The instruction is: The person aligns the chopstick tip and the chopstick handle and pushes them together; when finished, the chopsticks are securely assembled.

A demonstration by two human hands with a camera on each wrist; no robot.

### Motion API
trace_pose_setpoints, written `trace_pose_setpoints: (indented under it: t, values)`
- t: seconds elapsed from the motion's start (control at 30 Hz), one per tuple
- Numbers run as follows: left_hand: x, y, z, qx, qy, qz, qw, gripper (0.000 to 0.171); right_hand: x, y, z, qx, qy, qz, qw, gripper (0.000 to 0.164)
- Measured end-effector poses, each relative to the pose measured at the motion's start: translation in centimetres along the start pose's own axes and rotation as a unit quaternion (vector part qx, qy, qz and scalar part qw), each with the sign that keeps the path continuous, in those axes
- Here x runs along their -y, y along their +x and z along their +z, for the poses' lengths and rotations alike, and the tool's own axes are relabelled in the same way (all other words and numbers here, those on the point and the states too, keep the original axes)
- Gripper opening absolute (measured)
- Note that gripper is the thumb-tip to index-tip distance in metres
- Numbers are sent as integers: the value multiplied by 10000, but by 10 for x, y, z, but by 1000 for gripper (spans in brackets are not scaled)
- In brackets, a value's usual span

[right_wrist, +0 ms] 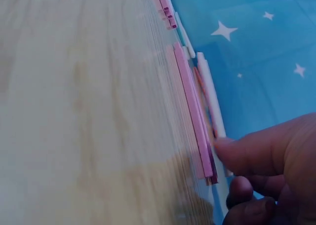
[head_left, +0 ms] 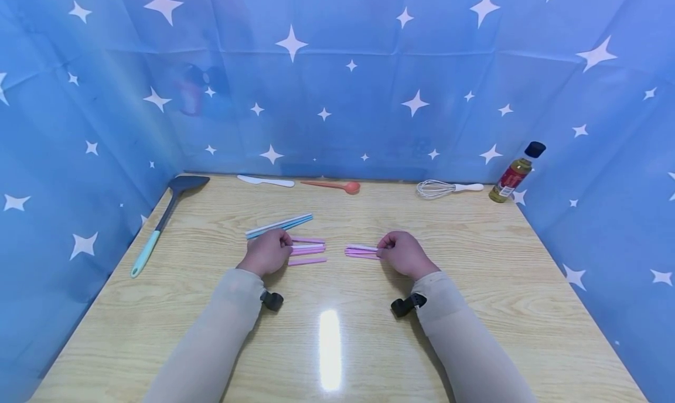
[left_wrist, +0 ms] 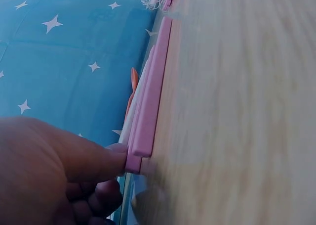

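Two groups of thin, straight sticks lie mid-table. In the left group are several pink sticks (head_left: 307,261) and a white stick (head_left: 315,246). My left hand (head_left: 267,252) pinches at the near end of that white stick, beside the pink ones (left_wrist: 153,96). The right group has pink sticks (head_left: 362,255) with a white stick (head_left: 364,247) along their far side. With thumb and fingers my right hand (head_left: 406,253) pinches this white stick (right_wrist: 210,91) by its right end. Just beyond my left hand lie longer blue sticks (head_left: 292,223) and a white one, partly covered by it.
A dark spatula (head_left: 167,207) with a mint handle lies at left. Along the back edge are a white knife (head_left: 266,181), an orange spoon (head_left: 337,185), a whisk (head_left: 443,188) and an upright bottle (head_left: 511,177). A blue starry curtain (head_left: 337,81) borders the wooden table (head_left: 527,297).
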State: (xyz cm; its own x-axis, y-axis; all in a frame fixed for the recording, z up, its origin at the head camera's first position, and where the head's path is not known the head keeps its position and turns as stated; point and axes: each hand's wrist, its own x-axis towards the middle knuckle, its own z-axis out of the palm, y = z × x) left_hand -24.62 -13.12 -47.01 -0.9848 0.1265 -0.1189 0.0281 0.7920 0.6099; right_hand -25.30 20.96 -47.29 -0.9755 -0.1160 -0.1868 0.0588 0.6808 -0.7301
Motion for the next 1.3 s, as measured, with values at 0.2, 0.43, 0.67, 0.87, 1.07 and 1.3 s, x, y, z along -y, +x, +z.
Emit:
trace_pose_setpoints:
  t: [0.2,0.43,0.67,0.87,1.07,1.3]
  values:
    - [-1,0,3,-250,-237,526,9980,7,3,-4,1,-171,396,-311,9986,6]
    - [-7,-1,7,-400,-447,1097,9922,6,10,-8,3,-267,511,-783,9953,4]
    - [-12,-3,11,-553,-361,1294,9894,5,12,-9,5,-194,529,-817,9951,4]
    - [-13,-3,14,-651,-353,1366,9879,4,13,-10,6,-220,502,-836,9950,5]
    - [-15,-5,13,-754,-207,1426,9867,5,14,-11,6,-240,310,-943,9948,4]
    - [-20,-8,13,-865,-66,1555,9840,5,14,-12,4,-222,225,-1185,9925,3]
